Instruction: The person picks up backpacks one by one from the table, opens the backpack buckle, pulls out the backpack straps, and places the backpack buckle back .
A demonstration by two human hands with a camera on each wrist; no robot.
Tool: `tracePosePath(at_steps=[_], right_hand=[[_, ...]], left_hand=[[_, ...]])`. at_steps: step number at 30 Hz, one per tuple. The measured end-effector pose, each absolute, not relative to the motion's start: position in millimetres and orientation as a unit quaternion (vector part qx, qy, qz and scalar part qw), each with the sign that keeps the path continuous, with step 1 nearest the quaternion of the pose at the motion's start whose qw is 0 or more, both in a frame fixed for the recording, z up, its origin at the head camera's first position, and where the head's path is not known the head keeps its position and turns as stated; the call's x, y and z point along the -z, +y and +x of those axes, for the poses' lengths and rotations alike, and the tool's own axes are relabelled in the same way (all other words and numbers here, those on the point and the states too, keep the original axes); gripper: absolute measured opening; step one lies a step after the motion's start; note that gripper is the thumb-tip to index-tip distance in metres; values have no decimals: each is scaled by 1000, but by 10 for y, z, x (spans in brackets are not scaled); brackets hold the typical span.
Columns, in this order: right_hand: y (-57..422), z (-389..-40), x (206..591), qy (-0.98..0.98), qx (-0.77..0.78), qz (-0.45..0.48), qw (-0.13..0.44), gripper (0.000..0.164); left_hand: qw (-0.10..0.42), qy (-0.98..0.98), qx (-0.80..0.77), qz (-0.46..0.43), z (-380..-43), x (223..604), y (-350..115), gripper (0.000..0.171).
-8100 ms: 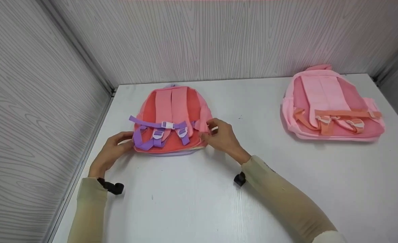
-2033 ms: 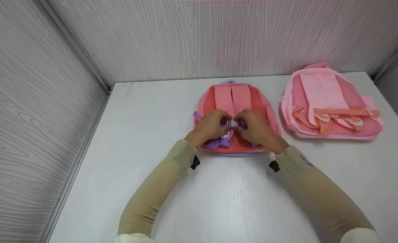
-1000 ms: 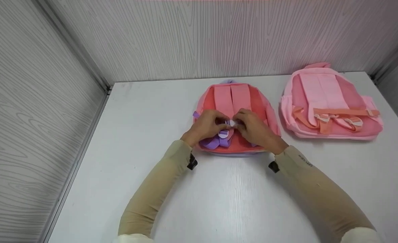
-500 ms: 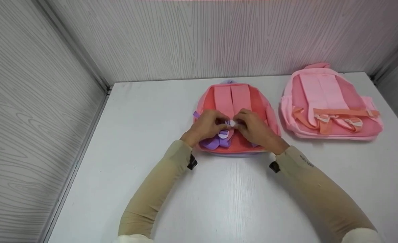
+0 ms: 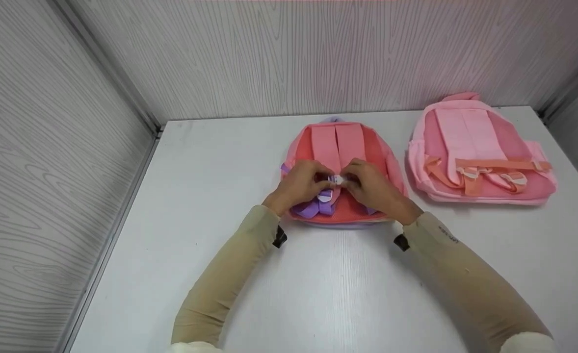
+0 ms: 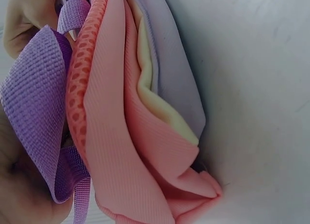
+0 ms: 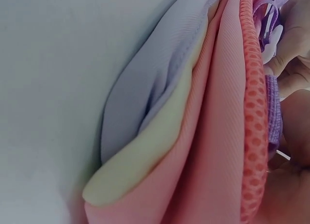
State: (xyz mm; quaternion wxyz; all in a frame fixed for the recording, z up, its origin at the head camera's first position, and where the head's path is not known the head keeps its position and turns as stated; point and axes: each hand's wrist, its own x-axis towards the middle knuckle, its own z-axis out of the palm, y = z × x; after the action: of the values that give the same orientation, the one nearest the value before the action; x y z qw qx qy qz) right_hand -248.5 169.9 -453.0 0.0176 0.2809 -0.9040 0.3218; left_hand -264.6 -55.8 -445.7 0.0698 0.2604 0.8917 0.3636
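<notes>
A small coral backpack (image 5: 324,144) lies on the table with its shoulder straps facing up. Over its middle, in the head view, the left hand (image 5: 296,185) and the right hand (image 5: 373,187) meet at a white buckle (image 5: 337,180) on the purple strap. Each hand pinches one side of that buckle between thumb and fingers. Just below the left fingers shows a white strap adjuster (image 5: 325,196). A loop of purple webbing (image 6: 34,83) hangs beside the left hand in the left wrist view. The backpack's layered pink, cream and lilac side (image 7: 213,112) fills the right wrist view.
A lighter pink backpack (image 5: 470,147) with orange straps lies close by on the right, straps up. Grey wood-grain panels (image 5: 249,54) wall the white table (image 5: 210,274) at the back and sides.
Since 8.1 s ago the coral backpack has moved right along the table, and the hands have gone from its sides to the buckle. Over the last second the hands have barely moved.
</notes>
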Motion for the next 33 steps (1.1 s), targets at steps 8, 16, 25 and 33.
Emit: tracePosePath(at_steps=[8, 16, 25, 33], right_hand=[[1727, -2469, 4507, -913, -308, 269, 11, 24], [1758, -2480, 4504, -911, -310, 271, 14, 22], [1764, -2492, 4519, -910, -302, 284, 24, 18], [1760, -2498, 4511, -916, -293, 273, -2, 21]], left_hand=[[71, 898, -358, 245, -2634, 4461, -599, 29], [70, 898, -357, 247, -2627, 4461, -619, 27], [61, 900, -350, 254, -2623, 4478, -640, 27], [61, 897, -357, 255, -2611, 4462, -634, 28]])
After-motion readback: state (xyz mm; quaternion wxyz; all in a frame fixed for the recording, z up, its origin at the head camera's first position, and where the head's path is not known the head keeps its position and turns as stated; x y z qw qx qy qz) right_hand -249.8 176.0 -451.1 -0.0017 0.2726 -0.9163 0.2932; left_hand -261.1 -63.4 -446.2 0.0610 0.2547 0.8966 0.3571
